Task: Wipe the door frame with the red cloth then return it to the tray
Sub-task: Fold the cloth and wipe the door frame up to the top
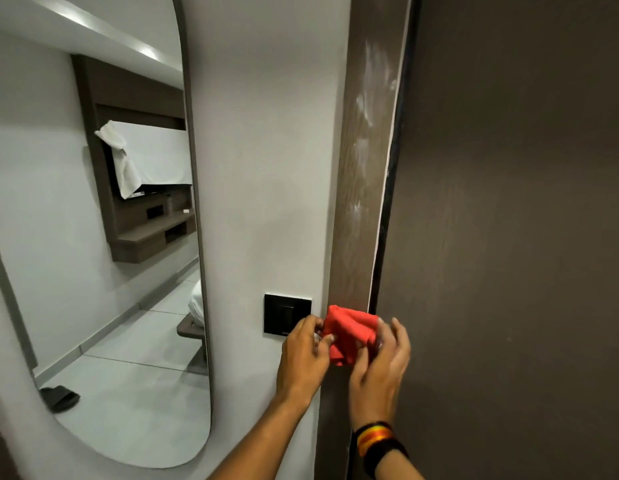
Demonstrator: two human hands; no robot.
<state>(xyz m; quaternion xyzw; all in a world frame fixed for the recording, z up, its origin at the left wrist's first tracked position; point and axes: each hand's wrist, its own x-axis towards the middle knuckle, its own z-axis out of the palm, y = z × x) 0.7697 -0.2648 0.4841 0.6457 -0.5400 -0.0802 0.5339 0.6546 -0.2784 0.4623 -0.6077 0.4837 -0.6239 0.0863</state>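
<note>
The red cloth (348, 332) is bunched up in front of the brown wooden door frame (365, 168), low in the head view. My left hand (306, 355) pinches its left edge. My right hand (381, 368) grips its right side, with coloured bands on that wrist. Whitish smears run down the frame above the cloth. No tray is in view.
A dark brown door (509, 220) fills the right side. A black wall switch (287, 315) sits just left of my hands on the pale wall. A tall rounded mirror (103, 237) on the left reflects a room with a shelf unit and tiled floor.
</note>
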